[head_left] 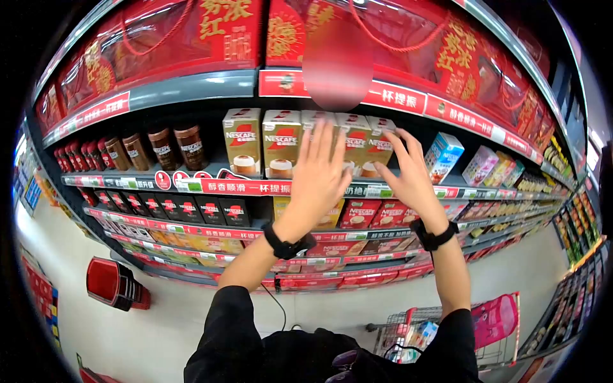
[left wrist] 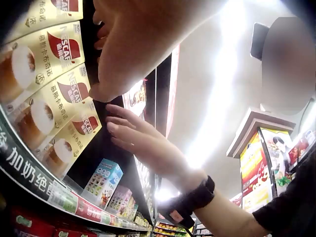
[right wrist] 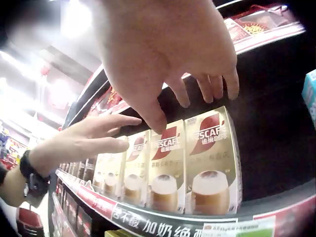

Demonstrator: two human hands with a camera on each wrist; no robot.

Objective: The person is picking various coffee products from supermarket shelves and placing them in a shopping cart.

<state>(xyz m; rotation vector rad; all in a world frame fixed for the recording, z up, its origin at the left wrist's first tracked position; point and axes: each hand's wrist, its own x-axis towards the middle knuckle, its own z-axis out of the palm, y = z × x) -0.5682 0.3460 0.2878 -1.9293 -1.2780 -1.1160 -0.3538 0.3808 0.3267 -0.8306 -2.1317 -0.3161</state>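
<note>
A row of gold Nescafe coffee boxes stands upright on the shelf, each printed with a cup of coffee. My left hand, fingers extended, is in front of the middle boxes and covers part of them in the head view. At the right end of the row, my right hand has its thumb apart from its fingers. From the right wrist, that hand is seen over the box tops, its thumb overlapping the front of one gold box. The end box shows its whole front.
Brown coffee jars are left of the boxes, and a blue carton is right of them. Red gift packs fill the shelf above. Below are red boxes. A shopping cart and red baskets are on the floor.
</note>
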